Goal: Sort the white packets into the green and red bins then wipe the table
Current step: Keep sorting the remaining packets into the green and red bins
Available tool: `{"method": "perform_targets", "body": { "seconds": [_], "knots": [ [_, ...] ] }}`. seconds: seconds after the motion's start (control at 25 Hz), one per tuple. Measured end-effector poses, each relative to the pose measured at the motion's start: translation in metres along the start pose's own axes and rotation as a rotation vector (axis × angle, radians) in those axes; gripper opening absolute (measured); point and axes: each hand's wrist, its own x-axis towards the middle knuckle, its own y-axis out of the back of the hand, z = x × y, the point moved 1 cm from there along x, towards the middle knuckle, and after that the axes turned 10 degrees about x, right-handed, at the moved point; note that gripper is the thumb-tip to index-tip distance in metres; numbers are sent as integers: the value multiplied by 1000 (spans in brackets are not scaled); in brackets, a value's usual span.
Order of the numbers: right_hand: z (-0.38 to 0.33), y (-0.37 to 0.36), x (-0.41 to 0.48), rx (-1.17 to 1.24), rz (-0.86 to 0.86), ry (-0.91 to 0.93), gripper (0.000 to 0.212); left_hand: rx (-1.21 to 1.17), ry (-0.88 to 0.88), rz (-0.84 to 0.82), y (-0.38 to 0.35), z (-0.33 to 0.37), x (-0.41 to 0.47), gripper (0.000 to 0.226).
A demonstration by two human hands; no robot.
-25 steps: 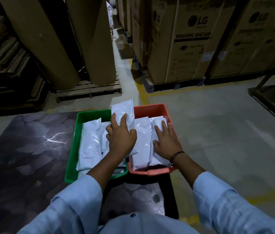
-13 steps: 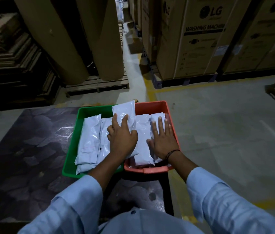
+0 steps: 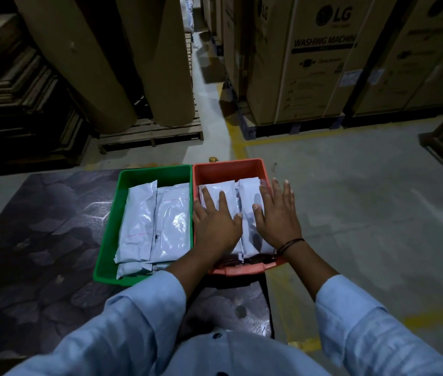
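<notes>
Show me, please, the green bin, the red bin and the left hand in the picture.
green bin [image 3: 171, 175]: head view, on its far inner wall.
red bin [image 3: 228, 169]: head view, on its far inner wall.
left hand [image 3: 216, 229]: head view, on the back of the hand.

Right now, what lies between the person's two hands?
Only a narrow strip of white packets in the red bin shows between the left hand and right hand, both lying flat, in the head view.
</notes>
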Motion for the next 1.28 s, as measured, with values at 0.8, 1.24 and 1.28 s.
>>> {"method": "perform_targets", "body": {
  "seconds": [0.8,1.24,1.28],
  "knots": [
    [12,-15,-14,-25,-147,-17,56,178,-197,-20,-68,-20,23,87],
    [-5,-27,12,-239,-208,118,66,103,-206,101,-40,-17,25,76],
    [-7,-30,13,-239,-210,96,67,103,-211,115,-38,-18,26,71]
  ]
}}
